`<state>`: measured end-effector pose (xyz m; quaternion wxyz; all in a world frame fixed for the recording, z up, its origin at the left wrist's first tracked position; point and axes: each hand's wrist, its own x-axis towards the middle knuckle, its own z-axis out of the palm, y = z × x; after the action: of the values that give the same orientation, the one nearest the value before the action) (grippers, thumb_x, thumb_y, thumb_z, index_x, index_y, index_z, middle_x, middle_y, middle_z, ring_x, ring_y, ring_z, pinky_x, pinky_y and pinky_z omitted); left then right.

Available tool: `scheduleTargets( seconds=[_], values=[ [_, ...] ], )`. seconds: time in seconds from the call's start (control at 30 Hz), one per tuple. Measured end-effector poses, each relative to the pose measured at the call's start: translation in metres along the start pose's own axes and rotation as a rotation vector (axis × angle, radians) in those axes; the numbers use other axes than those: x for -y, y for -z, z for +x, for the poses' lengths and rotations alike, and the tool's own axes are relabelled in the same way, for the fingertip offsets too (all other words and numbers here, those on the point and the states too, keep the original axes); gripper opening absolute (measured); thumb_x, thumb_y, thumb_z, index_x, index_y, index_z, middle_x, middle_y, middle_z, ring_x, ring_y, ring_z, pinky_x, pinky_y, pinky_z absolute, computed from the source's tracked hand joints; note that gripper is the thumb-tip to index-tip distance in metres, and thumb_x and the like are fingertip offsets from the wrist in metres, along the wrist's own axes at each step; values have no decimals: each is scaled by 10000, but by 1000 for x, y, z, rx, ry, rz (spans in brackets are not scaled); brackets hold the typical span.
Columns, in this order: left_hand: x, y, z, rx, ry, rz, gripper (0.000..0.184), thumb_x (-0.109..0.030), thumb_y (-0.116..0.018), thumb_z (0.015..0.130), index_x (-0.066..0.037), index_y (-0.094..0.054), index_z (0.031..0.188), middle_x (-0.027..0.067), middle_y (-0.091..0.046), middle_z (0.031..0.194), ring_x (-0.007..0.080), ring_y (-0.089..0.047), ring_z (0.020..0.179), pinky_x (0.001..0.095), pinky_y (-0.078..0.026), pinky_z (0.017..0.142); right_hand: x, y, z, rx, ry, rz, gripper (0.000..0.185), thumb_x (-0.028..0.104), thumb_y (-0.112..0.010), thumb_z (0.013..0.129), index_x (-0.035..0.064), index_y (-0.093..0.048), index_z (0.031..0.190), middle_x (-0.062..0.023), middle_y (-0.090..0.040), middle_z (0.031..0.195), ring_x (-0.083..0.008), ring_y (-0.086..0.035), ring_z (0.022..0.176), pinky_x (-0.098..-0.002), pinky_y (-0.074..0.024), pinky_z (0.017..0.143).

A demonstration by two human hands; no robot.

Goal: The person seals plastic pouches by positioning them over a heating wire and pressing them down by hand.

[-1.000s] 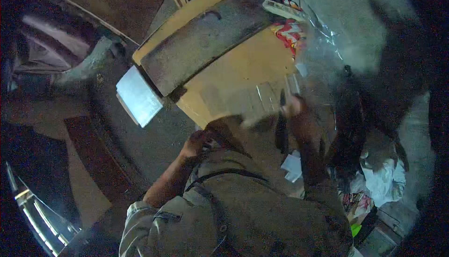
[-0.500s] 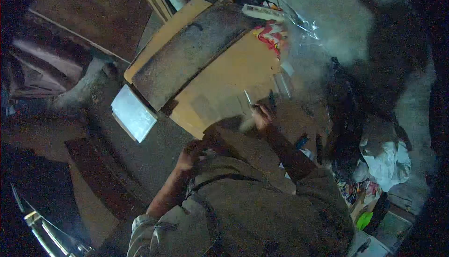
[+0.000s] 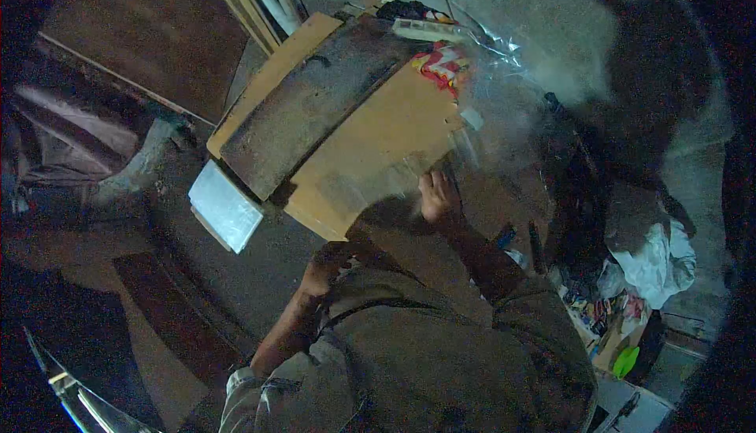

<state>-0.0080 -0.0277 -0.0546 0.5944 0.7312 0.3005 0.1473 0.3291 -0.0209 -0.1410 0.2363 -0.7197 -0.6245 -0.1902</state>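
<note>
My right hand (image 3: 439, 196) rests over the front right part of a yellow-brown board (image 3: 358, 137), its fingers curled down. What they close on, if anything, I cannot make out. Faint greyish flat pieces (image 3: 346, 187) lie on the board to the left of this hand, hard to tell in the dim light. My left hand (image 3: 324, 266) is close to my body at the board's near corner. Shadow hides its fingers, so its grip does not show.
A long dark slab (image 3: 315, 102) lies across the board's far left side. Beside it are a white flat block (image 3: 226, 206) and a red and yellow wrapper (image 3: 441, 66). White plastic bags (image 3: 654, 263) and a bright green item (image 3: 626, 361) lie at the right.
A thin pale stick-like thing that stuck up from my right hand no longer shows. That hand has turned, with its fingers now curled downward. My left hand stays near the same spot.
</note>
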Motion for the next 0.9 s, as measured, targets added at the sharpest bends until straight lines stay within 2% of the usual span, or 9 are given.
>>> scheduleTargets(
  seconds=[0.13,0.2,0.3,0.4,0.5,0.6,0.7,0.8,0.9],
  values=[
    [-28,-7,0,-184,-170,-504,489,-166,-609,837,-80,-466,1296,124,-519,1262,230,-617,1017,327,-521,783,23,86,52,56,-6,169,234,201,-507,904,63,-517,1092,-77,-549,950,-224,-533,860,-355,-429,774],
    [-42,-3,6,-166,21,-292,513,-164,-604,862,-79,-419,1333,140,-505,1284,254,-558,1118,356,-486,862,33,138,73,119,-35,319,267,193,-460,931,42,-489,1150,-76,-528,937,-209,-518,839,-336,-425,751],
    [-88,-2,24,-281,219,-90,601,-96,-638,845,-78,-357,1377,171,-458,1337,276,-440,1255,372,-431,952,43,194,85,480,-405,840,328,253,-425,957,33,-467,1197,-63,-508,906,-178,-498,804,-315,-418,731],
    [-143,5,44,-342,-44,96,700,-29,-692,786,-48,-340,1391,178,-444,1355,280,-417,1267,353,-438,938,51,240,104,968,-675,1259,314,318,-407,967,43,-506,1081,-65,-480,841,-177,-472,738,-304,-409,725],
    [-159,9,44,-264,-79,-134,669,-27,-697,785,-30,-372,1369,150,-447,1359,234,-447,1228,340,-447,918,56,245,98,1329,-567,1099,315,334,-388,980,44,-507,1010,-109,-514,826,-199,-510,737,-336,-421,754],
    [-165,19,40,-107,4,-346,537,-47,-685,807,-22,-461,1294,117,-484,1324,170,-498,1145,326,-447,908,57,229,83,1172,-181,919,266,285,-408,982,38,-499,1018,-148,-572,887,-233,-576,843,-389,-436,797],
    [-182,13,41,-169,161,-451,306,-84,-672,836,-18,-592,1124,76,-612,1131,135,-581,974,306,-453,882,54,220,70,1205,-173,1033,285,271,-423,980,11,-498,1069,-155,-568,935,-237,-570,894,-380,-436,825],
    [-181,8,45,-357,-12,-409,173,-69,-632,868,-29,-627,1036,66,-646,904,163,-614,848,309,-489,787,57,214,65,1217,-220,1258,258,240,-435,974,5,-516,1042,-139,-581,914,-226,-581,858,-356,-446,793],
    [-170,7,38,-317,25,-583,123,-66,-616,880,-17,-621,993,85,-642,893,153,-616,798,308,-505,728,67,209,57,1137,-388,1532,232,209,-446,968,0,-533,1016,-124,-593,893,-215,-592,822,-331,-456,761]
  ],
)
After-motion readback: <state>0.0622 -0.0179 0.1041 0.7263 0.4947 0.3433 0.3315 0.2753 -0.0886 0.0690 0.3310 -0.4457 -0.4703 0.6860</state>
